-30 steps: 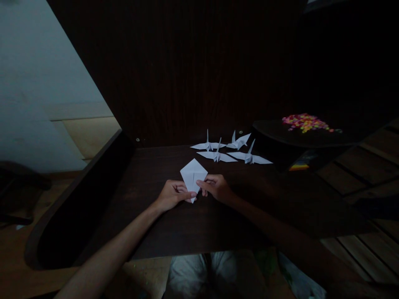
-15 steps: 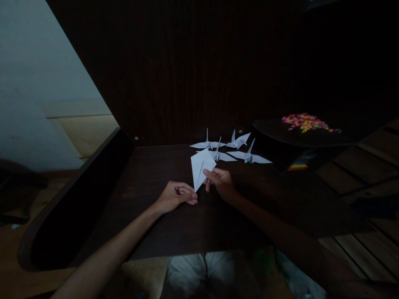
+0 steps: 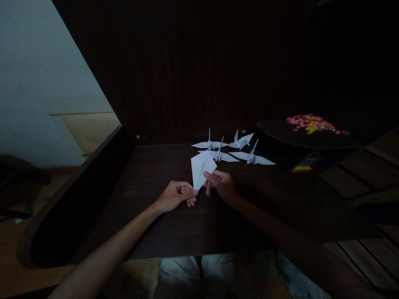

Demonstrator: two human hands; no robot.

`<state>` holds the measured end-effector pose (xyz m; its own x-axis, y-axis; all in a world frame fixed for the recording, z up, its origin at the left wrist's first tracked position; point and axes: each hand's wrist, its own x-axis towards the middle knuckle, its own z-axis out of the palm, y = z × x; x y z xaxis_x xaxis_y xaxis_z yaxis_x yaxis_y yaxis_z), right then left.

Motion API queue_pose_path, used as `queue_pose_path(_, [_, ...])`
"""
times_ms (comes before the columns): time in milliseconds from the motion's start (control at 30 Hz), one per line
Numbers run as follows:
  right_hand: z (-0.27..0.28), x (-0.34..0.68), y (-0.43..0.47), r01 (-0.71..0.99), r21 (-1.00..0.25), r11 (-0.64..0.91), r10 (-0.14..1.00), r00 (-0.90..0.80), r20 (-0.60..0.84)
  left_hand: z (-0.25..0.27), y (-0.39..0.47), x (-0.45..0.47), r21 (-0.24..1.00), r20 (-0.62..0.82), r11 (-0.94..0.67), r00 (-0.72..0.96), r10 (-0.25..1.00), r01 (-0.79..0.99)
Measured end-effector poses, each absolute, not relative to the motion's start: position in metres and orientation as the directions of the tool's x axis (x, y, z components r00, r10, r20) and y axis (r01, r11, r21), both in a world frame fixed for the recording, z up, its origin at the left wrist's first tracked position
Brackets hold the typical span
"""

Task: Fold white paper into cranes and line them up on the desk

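Observation:
A white kite-shaped piece of folded paper [image 3: 202, 167] is held up over the dark desk, its narrow tip toward me and a slit running down its middle. My left hand [image 3: 178, 195] pinches that lower tip between thumb and fingers. On the paper's right edge, my right hand [image 3: 221, 185] grips with the thumb on top and the fingers partly hidden behind. Just beyond stand several white paper cranes, among them a right-hand crane [image 3: 252, 158] and a back left crane [image 3: 209, 144]. The paper partly covers the nearest crane [image 3: 220, 155].
A raised dark shelf [image 3: 277, 135] at the right bears a heap of small colourful pieces [image 3: 311, 123]. The desk [image 3: 149, 166] is bounded by a side panel [image 3: 71, 199] on the left and a tall dark back panel [image 3: 174, 83].
My left thumb has closed onto the paper's lower tip, where it was slightly below before. The view has shifted a little; my right hand keeps its hold.

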<state>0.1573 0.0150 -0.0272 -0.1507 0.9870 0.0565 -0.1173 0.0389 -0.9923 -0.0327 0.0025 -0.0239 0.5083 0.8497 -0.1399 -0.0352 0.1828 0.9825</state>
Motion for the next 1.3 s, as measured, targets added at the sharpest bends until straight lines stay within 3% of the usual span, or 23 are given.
queue_pose_path(467, [-0.014, 0.166, 0.017, -0.071, -0.995, 0.075, 0.995, -0.054, 0.079, -0.019, -0.009, -0.034, 0.993, -0.11, 0.084, 0.439, 0.892, 0.078])
queue_pose_path(633, [-0.021, 0.166, 0.016, -0.105, -0.994, 0.014, 0.972, -0.233, 0.038, -0.009, -0.006, -0.036, 0.995, -0.087, 0.095, 0.507, 0.858, 0.012])
queue_pose_path(800, [-0.024, 0.16, 0.009, -0.051, -0.998, -0.022, 0.92, -0.393, 0.0, -0.011, -0.001, -0.036, 0.999, -0.016, 0.028, 0.398, 0.917, -0.027])
queue_pose_path(1100, [-0.025, 0.158, 0.006, -0.018, -0.999, 0.041, 0.917, -0.396, 0.045, -0.021, 0.002, -0.038, 0.962, -0.088, 0.17, 0.346, 0.934, -0.216])
queue_pose_path(1300, [-0.025, 0.159, 0.006, -0.009, -1.0, 0.03, 0.913, -0.407, 0.031, -0.014, 0.001, -0.035, 0.951, -0.116, 0.19, 0.292, 0.949, -0.242])
